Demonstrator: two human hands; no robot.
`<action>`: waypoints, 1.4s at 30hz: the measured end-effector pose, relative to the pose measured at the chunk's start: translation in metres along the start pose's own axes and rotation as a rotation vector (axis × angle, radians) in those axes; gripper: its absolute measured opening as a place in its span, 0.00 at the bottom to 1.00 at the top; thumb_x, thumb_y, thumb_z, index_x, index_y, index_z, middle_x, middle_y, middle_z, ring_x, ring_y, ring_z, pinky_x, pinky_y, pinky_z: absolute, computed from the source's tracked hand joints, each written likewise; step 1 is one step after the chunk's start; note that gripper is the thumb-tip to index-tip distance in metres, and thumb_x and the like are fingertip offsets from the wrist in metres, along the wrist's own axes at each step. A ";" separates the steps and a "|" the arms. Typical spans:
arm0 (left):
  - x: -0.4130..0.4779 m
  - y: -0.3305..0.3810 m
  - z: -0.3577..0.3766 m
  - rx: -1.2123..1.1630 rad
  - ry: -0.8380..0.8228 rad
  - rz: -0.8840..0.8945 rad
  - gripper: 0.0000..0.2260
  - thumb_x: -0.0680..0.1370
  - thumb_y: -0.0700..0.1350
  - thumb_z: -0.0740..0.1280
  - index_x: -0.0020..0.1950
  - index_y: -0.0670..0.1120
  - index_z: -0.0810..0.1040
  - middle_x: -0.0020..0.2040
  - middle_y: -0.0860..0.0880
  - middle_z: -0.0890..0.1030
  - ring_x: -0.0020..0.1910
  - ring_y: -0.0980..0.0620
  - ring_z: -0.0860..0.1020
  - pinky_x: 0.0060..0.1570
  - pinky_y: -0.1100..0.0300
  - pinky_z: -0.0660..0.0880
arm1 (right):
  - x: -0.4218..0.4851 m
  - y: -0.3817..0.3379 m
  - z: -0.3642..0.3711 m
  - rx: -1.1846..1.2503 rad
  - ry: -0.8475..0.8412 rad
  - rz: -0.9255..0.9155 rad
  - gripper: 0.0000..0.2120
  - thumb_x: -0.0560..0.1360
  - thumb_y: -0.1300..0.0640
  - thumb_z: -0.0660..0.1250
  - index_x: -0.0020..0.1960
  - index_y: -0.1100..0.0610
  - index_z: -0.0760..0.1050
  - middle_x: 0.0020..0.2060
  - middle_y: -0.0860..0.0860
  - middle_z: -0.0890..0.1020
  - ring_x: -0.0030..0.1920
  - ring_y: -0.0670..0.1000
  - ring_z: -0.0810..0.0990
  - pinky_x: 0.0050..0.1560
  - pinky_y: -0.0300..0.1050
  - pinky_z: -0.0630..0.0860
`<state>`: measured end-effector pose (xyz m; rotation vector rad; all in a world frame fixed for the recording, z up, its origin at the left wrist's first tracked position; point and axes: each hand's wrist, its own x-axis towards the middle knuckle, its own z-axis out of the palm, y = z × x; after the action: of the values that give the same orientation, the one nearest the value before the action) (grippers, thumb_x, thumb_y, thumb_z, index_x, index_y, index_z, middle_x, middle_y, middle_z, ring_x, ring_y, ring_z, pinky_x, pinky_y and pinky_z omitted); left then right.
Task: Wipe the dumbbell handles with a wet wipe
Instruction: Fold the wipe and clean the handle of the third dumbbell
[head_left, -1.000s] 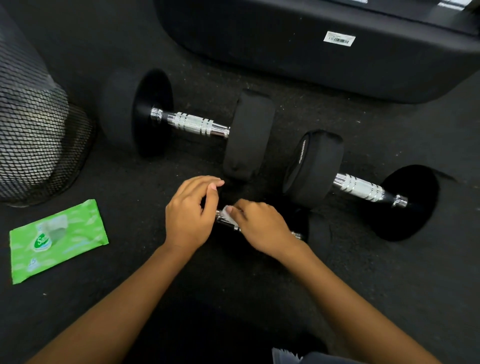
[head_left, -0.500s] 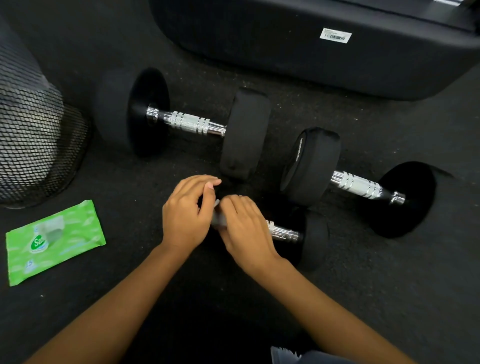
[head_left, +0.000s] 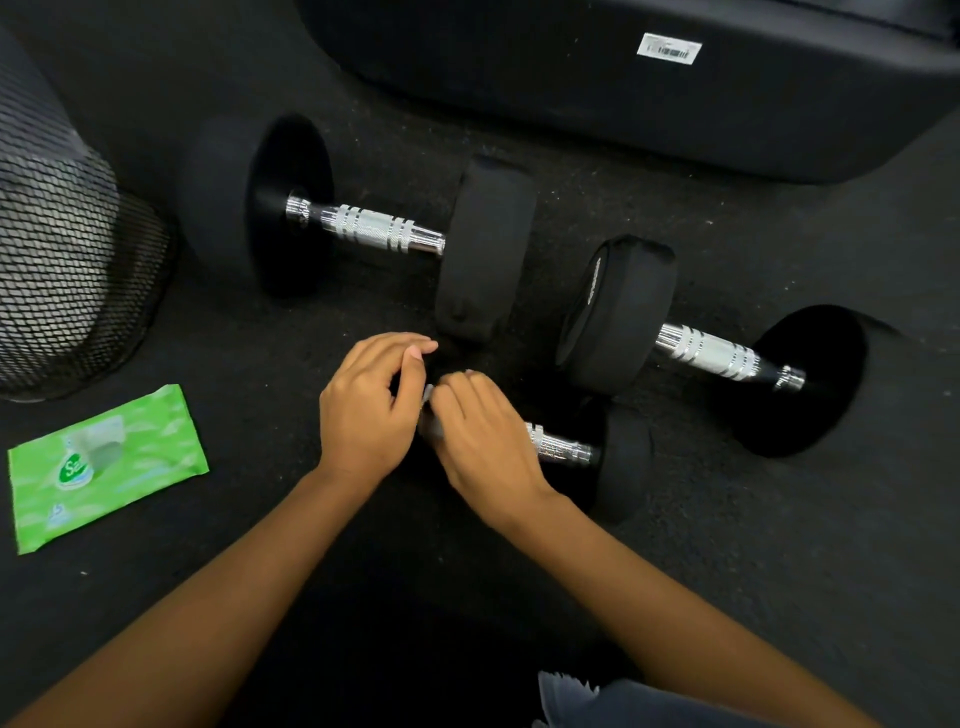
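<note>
The small dumbbell (head_left: 582, 457) lies on the floor (head_left: 779, 571) at the person's knees. The right hand (head_left: 483, 441) is clenched over its handle (head_left: 558, 447), apparently with the wet wipe (head_left: 428, 395) underneath, though only a pale scrap shows. The left hand (head_left: 366, 410) curls over the near weight, steadying it. The wiping stroke is mid-handle; next it must run toward 3 o'clock, over bare chrome. Three dumbbells in all: two bigger ones at 11 (head_left: 374, 231) and 2 (head_left: 706, 353). One wipe packet (head_left: 104, 467) at 9.
</note>
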<state>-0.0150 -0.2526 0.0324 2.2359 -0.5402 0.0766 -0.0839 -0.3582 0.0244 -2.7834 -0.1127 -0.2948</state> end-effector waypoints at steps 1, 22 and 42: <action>0.000 0.000 0.000 -0.001 -0.003 0.000 0.16 0.79 0.47 0.54 0.52 0.46 0.81 0.51 0.53 0.81 0.55 0.56 0.76 0.54 0.65 0.69 | 0.002 -0.001 0.001 0.012 0.003 0.007 0.05 0.71 0.65 0.67 0.45 0.60 0.72 0.40 0.55 0.75 0.41 0.55 0.73 0.58 0.46 0.68; 0.000 0.001 -0.002 0.008 -0.009 -0.010 0.17 0.79 0.48 0.54 0.52 0.46 0.81 0.51 0.52 0.82 0.55 0.55 0.76 0.54 0.71 0.66 | -0.008 0.005 0.006 -0.049 0.066 -0.037 0.07 0.71 0.65 0.68 0.46 0.60 0.70 0.38 0.55 0.74 0.40 0.55 0.73 0.61 0.49 0.69; 0.000 0.001 -0.001 -0.003 0.003 -0.010 0.16 0.79 0.47 0.54 0.51 0.45 0.82 0.51 0.52 0.82 0.55 0.56 0.76 0.52 0.70 0.67 | 0.000 0.007 -0.024 0.235 -0.313 0.164 0.14 0.79 0.56 0.59 0.63 0.59 0.69 0.57 0.56 0.77 0.57 0.55 0.74 0.54 0.43 0.67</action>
<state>-0.0152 -0.2523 0.0338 2.2345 -0.5274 0.0742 -0.0878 -0.3733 0.0444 -2.5632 0.0070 0.1847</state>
